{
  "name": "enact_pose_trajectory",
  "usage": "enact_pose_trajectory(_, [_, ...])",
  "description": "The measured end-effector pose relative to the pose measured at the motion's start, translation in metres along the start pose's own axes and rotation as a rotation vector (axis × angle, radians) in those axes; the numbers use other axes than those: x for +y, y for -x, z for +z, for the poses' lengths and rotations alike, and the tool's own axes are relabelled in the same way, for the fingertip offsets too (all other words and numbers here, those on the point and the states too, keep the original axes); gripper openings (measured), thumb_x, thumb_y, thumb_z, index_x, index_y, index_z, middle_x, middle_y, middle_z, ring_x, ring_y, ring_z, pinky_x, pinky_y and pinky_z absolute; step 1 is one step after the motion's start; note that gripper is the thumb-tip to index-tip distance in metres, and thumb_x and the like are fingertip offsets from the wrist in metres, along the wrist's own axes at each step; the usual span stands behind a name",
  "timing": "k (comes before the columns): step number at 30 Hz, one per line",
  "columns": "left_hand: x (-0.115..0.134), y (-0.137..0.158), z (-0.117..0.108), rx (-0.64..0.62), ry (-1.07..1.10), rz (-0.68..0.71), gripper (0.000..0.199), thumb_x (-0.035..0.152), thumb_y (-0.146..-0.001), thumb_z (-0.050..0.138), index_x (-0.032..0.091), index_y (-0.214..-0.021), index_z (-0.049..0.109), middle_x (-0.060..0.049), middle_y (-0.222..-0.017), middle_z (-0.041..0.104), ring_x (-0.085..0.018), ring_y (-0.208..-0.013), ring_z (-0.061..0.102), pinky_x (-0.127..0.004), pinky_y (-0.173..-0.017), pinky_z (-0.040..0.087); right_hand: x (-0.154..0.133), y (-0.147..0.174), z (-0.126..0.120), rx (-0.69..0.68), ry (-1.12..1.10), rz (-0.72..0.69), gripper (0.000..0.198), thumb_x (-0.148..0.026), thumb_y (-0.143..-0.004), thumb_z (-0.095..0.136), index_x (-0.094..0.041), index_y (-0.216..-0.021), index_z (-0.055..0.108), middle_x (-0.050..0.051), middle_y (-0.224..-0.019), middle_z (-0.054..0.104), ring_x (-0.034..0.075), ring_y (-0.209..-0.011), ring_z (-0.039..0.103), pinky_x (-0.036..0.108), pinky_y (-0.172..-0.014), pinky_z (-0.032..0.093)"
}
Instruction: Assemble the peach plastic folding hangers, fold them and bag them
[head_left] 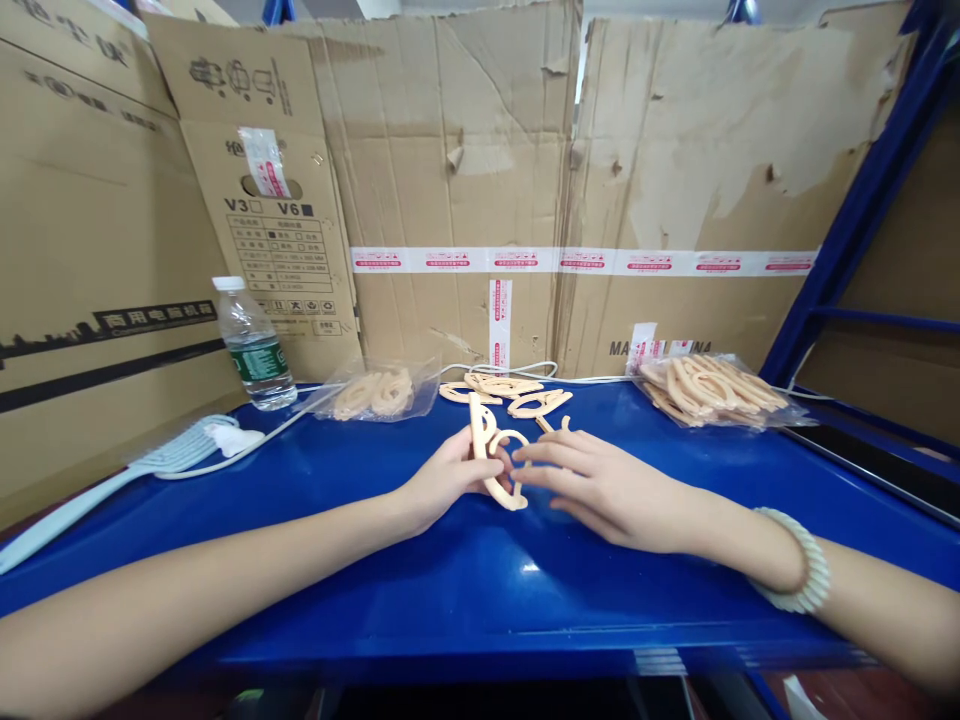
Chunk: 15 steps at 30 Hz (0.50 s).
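Tall cardboard sheets [465,180] stand behind our work, crossed by a band of white and red tape. Before them spreads the blue desk [450,600], and at our left a big printed box [97,230] rises beside it. A pale blue swatter [139,470] lies at the desk's left side. Toward the back right we have a clear bag [791,410] full of beige pieces; a smaller bag [424,385] with fewer lies back left, near an upright water bottle [257,352]. Our left hand [457,468] is up over the middle of the desk, its thumb and fingers pinching a beige plastic piece [478,430], which stands tilted in the grip. Our right hand [600,485] is just beside it, palm down, fingers slightly spread at the right edge of the piece's curved part; we cannot tell whether they grip it. Beyond our hands, several loose pieces [504,385] lie between the two bags. A pale ribbed bracelet [814,570] circles our right wrist.
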<state>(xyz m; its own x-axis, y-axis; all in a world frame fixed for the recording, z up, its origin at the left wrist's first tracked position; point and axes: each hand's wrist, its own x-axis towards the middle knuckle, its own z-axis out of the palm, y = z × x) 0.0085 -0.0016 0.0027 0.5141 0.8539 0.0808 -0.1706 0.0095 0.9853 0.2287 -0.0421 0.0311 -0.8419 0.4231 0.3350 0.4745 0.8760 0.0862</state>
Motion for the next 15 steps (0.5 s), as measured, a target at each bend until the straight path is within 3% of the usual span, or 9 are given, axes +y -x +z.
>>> enact_pose_trajectory(4, [-0.001,0.006,0.002,-0.023,-0.126,0.102,0.030,0.031,-0.076,0.070,0.017,-0.098,0.056,-0.002,-0.080,0.062,-0.018,-0.069,0.065,-0.031,-0.066,0.055,-0.004,0.001,0.004,-0.011,0.010,0.003,0.034,-0.013,-0.092,0.044,-0.021,-0.123,0.055,0.012,-0.120,0.059,0.024,-0.111,0.051,0.047,-0.093,0.044])
enact_pose_trajectory(7, [-0.001,0.009,0.002,0.018,-0.271,0.227,0.030,0.035,-0.083,0.062,0.017,-0.108,0.058,-0.003,-0.080,0.063,-0.018,-0.069,0.064,-0.029,-0.064,0.055,-0.007,0.002,0.005,0.133,-0.149,0.104,0.034,-0.016,-0.093,0.044,-0.023,-0.124,0.054,0.013,-0.132,0.047,0.023,-0.114,0.050,0.043,-0.094,0.046])
enact_pose_trajectory(10, [0.000,0.011,0.003,0.097,-0.410,0.332,0.030,0.032,-0.085,0.060,0.019,-0.111,0.061,-0.006,-0.095,0.065,-0.020,-0.082,0.064,-0.026,-0.065,0.053,-0.010,0.001,0.005,0.297,-0.396,0.254,0.038,-0.025,-0.092,0.049,-0.028,-0.130,0.049,0.011,-0.146,0.033,0.026,-0.129,0.039,0.043,-0.098,0.045])
enact_pose_trajectory(12, [0.000,0.012,0.003,0.133,-0.507,0.382,0.027,0.030,-0.082,0.063,0.019,-0.107,0.065,-0.007,-0.099,0.065,-0.021,-0.088,0.063,-0.024,-0.065,0.052,-0.010,-0.001,0.005,0.294,-0.609,0.341,0.042,-0.032,-0.092,0.053,-0.031,-0.133,0.048,0.009,-0.147,0.037,0.028,-0.132,0.038,0.045,-0.099,0.045])
enact_pose_trajectory(15, [0.001,0.013,0.002,0.163,-0.580,0.413,0.022,0.027,-0.079,0.066,0.019,-0.100,0.068,-0.006,-0.094,0.064,-0.020,-0.084,0.062,-0.022,-0.062,0.050,-0.008,-0.003,0.005,0.226,-0.872,0.442,0.042,-0.041,-0.091,0.054,-0.030,-0.131,0.052,0.008,-0.135,0.053,0.029,-0.123,0.049,0.047,-0.100,0.044])
